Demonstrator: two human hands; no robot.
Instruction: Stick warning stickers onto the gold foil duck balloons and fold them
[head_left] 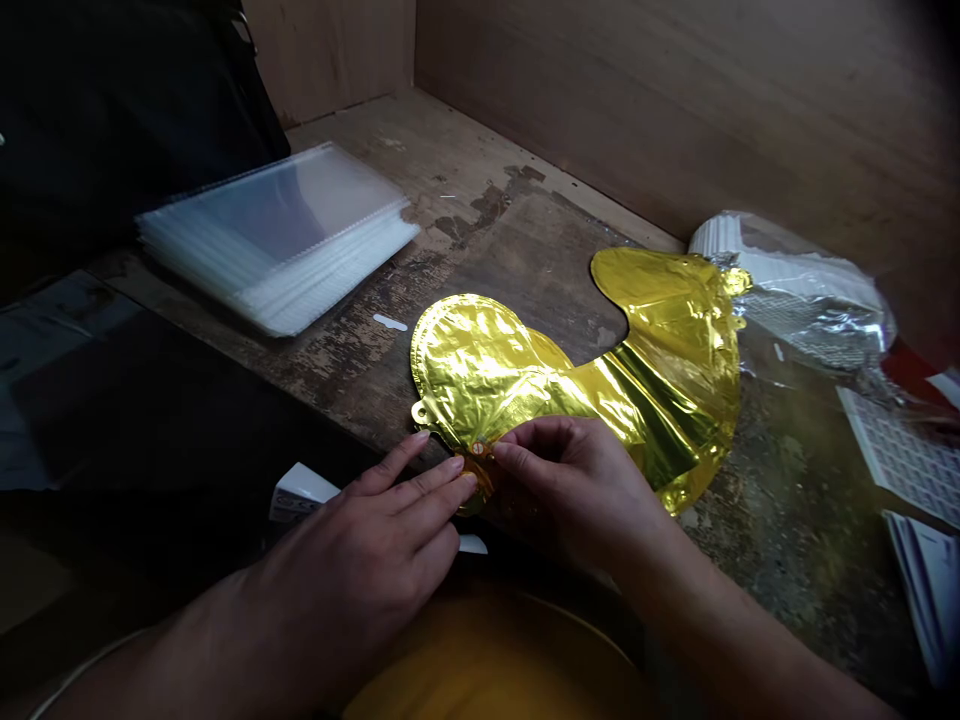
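A flat gold foil balloon, crinkled and folded over, lies on the worn wooden table. At its near edge sits a small round sticker with a red mark. My right hand pinches thumb and forefinger together at the sticker's right edge. From the left, my left hand reaches in with its fingers stretched out, the tips resting on the balloon's near tail by the sticker. A small foil tab with a hole stands out just above my left forefinger. Part of the tail is hidden under the fingers.
A stack of clear plastic sleeves lies at the back left. At the right are a clear bag of white items, a printed sheet and folded papers. Wooden panels close off the back. A white box corner shows below the table edge.
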